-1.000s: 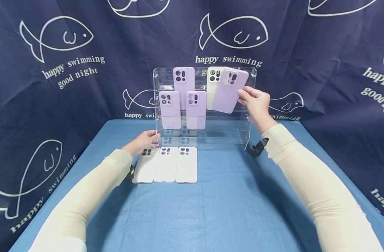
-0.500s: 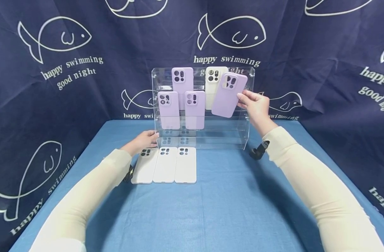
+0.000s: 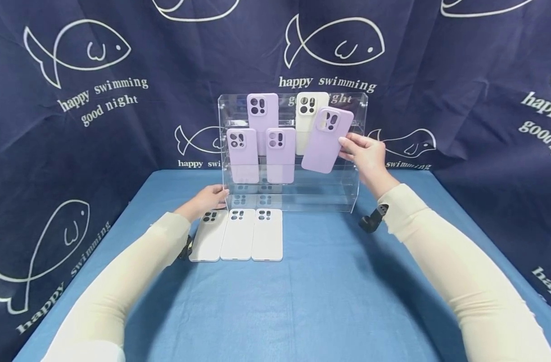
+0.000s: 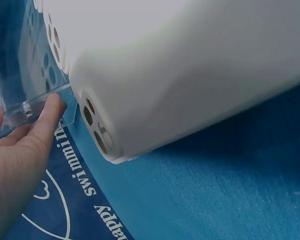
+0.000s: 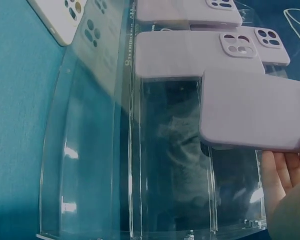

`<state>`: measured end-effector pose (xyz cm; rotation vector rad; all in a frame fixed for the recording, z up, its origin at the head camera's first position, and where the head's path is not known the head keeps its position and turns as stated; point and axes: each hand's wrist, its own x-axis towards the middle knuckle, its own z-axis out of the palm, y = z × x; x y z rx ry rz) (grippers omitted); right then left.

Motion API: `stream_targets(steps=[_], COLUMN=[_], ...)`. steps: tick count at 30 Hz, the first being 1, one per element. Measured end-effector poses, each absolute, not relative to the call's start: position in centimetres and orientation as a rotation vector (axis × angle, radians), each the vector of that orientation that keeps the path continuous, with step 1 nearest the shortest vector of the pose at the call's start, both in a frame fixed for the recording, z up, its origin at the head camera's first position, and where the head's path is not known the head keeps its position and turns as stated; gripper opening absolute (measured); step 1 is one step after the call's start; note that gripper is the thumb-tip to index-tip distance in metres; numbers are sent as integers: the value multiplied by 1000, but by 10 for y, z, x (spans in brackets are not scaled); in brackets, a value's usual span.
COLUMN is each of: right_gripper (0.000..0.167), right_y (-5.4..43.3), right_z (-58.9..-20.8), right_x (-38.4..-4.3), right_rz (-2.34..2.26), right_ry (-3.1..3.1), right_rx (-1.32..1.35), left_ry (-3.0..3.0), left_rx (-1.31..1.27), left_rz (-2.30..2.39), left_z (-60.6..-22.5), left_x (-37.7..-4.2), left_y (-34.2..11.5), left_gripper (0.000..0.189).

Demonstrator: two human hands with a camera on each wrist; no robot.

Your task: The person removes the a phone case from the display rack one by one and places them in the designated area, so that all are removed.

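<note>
My right hand (image 3: pixel 367 157) pinches a lilac phone case (image 3: pixel 326 142) by its right edge. The case is tilted, bottom to the left, in front of the clear acrylic display stand (image 3: pixel 325 202) and partly over a white phone case (image 3: pixel 305 120) on the upper tier. In the right wrist view, the held case (image 5: pixel 252 112) hangs above the stand's lower tiers, thumb on the front and fingers behind. My left hand (image 3: pixel 208 198) grips the stand's lower left corner; in the left wrist view, thumb and fingers (image 4: pixel 50 117) lie around its clear edge.
On the stand are another lilac case (image 3: pixel 263 110) on the upper tier and two lilac cases (image 3: pixel 244 156) on the tier below. White phone cases (image 3: pixel 267 239) lie in a row on the blue cloth before the stand. A navy fish-print curtain (image 3: pixel 167 60) hangs behind.
The lilac case in my right hand has moved slightly down and left, its tilt a bit greater. My left hand stays at the stand's corner.
</note>
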<state>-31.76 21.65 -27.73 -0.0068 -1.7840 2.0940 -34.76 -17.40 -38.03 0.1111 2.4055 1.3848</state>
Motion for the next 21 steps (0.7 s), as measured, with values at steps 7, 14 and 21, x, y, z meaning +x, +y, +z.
stream_targets(steps=[7,14,21], right_gripper=[12,21,8], right_y=[216,216,217], right_z=[-280,-287,-292], right_x=[-313,-307,-299], right_rz=[2201,2246,2249], right_ry=[-1728,-1773,-1847], right_rx=[34,62,46], left_ry=[2417,2416,2412], left_rx=[91,83,82], left_rz=[1403,1402,1382], left_z=[-379,-378,-376], left_x=[-345,-342,-341], left_y=[-169,-170,-169], left_gripper=[57,57,58])
